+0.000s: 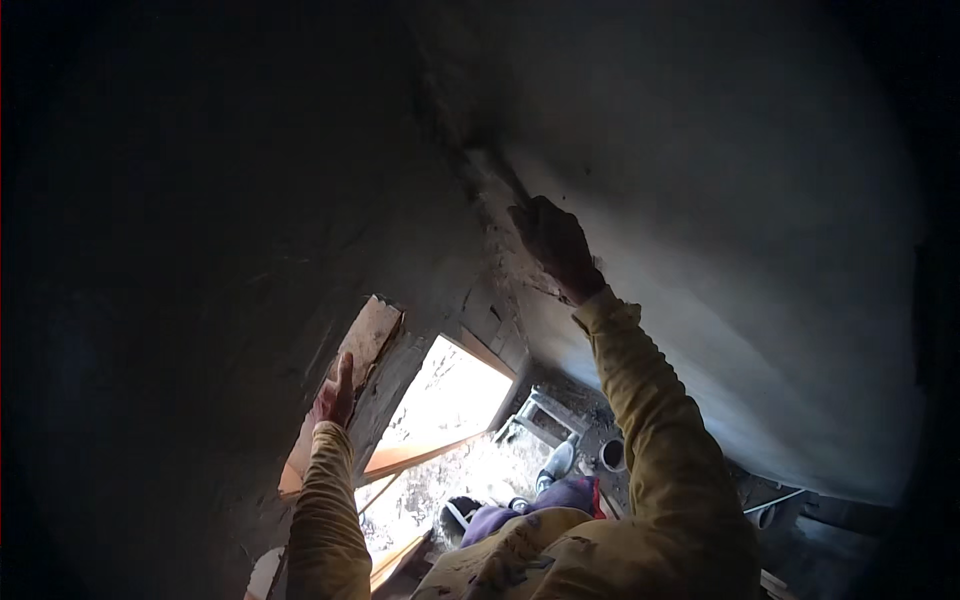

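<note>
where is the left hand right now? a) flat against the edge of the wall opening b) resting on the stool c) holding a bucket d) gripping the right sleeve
a: the left hand lies open against the rough edge of the wall opening, while the right hand reaches up to the dark corner of the grey wall.

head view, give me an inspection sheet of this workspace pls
surface: grey plastered wall, rough and dark along the corner seam.
job's things: right hand pressed on the wall at the corner; whether it holds a tool cannot be told.
clutter: small round container and metal frame on the floor below.
grippers: left hand flat on the edge of the window opening, fingers open.
cables: nothing seen.
surroundings: dim room, bright daylight through the opening, wooden frame at its lower edge.
</note>
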A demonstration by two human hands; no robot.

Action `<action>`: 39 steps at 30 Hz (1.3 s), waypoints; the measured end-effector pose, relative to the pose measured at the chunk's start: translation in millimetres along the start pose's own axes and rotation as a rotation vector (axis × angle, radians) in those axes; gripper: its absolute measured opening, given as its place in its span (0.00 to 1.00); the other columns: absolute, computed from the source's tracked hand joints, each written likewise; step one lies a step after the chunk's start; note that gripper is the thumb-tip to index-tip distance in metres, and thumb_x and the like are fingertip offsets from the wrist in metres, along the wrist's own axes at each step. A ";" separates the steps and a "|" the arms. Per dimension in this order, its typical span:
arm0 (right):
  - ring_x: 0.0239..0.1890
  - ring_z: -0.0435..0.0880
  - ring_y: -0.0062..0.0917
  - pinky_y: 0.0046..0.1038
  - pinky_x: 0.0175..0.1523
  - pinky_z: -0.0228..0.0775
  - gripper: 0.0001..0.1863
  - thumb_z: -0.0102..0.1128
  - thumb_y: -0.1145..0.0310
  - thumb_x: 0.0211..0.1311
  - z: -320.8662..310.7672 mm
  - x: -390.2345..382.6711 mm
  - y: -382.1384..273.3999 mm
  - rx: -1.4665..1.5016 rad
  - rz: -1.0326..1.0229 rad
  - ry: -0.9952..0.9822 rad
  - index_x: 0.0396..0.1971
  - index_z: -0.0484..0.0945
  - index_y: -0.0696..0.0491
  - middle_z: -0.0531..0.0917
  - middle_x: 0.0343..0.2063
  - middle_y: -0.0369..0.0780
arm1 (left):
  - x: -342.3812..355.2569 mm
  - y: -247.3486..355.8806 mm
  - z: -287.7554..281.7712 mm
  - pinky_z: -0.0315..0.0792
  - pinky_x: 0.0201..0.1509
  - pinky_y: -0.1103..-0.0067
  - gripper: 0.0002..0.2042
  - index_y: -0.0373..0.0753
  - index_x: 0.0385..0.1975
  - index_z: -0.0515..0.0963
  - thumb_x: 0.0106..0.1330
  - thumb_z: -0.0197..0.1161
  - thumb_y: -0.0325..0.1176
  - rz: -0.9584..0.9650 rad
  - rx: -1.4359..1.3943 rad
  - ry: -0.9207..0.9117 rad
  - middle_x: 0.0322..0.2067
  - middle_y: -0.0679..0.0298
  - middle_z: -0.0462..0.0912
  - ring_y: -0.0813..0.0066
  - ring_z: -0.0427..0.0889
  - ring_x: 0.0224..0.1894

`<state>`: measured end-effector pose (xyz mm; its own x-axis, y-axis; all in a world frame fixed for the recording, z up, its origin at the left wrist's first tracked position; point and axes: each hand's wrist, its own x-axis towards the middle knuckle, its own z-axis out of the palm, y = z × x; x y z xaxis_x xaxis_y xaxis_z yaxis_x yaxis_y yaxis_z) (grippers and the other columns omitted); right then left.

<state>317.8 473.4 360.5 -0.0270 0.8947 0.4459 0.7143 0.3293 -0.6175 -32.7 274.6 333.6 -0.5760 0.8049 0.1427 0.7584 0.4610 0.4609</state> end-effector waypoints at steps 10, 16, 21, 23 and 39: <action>0.27 0.83 0.47 0.43 0.29 0.75 0.17 0.59 0.53 0.65 42.9 -1.7 36.7 0.113 -0.166 0.073 0.35 0.75 0.53 0.80 0.20 0.48 | -4.1 -21.1 1.7 0.50 0.72 0.64 0.45 0.33 0.65 0.63 0.60 0.50 0.70 -0.070 0.106 -0.084 0.67 0.45 0.60 0.48 0.57 0.70; 0.28 0.83 0.44 0.41 0.28 0.74 0.16 0.58 0.54 0.66 36.4 -25.8 56.8 0.297 -0.010 0.085 0.35 0.78 0.53 0.81 0.25 0.48 | -1.2 -27.0 7.0 0.57 0.68 0.61 0.43 0.33 0.61 0.68 0.62 0.49 0.69 -0.005 0.172 0.011 0.61 0.41 0.68 0.47 0.66 0.65; 0.29 0.83 0.43 0.41 0.32 0.74 0.14 0.55 0.58 0.67 43.6 -23.1 57.7 0.092 -0.173 -0.022 0.31 0.76 0.54 0.82 0.26 0.49 | -0.8 -24.6 4.8 0.56 0.68 0.62 0.44 0.33 0.63 0.66 0.62 0.48 0.69 -0.025 0.160 -0.024 0.62 0.42 0.67 0.45 0.65 0.66; 0.31 0.83 0.44 0.41 0.33 0.74 0.15 0.54 0.57 0.68 46.1 -25.8 63.2 -0.116 -0.243 -0.140 0.30 0.76 0.54 0.82 0.26 0.49 | 3.1 -23.3 5.5 0.57 0.68 0.62 0.44 0.32 0.63 0.65 0.62 0.48 0.69 -0.041 0.183 -0.038 0.63 0.42 0.66 0.45 0.65 0.66; 0.25 0.83 0.37 0.36 0.26 0.73 0.12 0.54 0.58 0.68 70.0 -33.1 102.2 -0.186 -0.303 -0.106 0.32 0.79 0.51 0.81 0.22 0.42 | 1.2 -18.1 2.2 0.58 0.66 0.63 0.40 0.31 0.57 0.71 0.63 0.49 0.67 -0.023 0.020 -0.077 0.56 0.45 0.72 0.48 0.69 0.60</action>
<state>342.7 498.5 237.3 -0.3225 0.7943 0.5148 0.7772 0.5327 -0.3349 -46.4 268.0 323.5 -0.5684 0.8202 0.0643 0.7519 0.4863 0.4451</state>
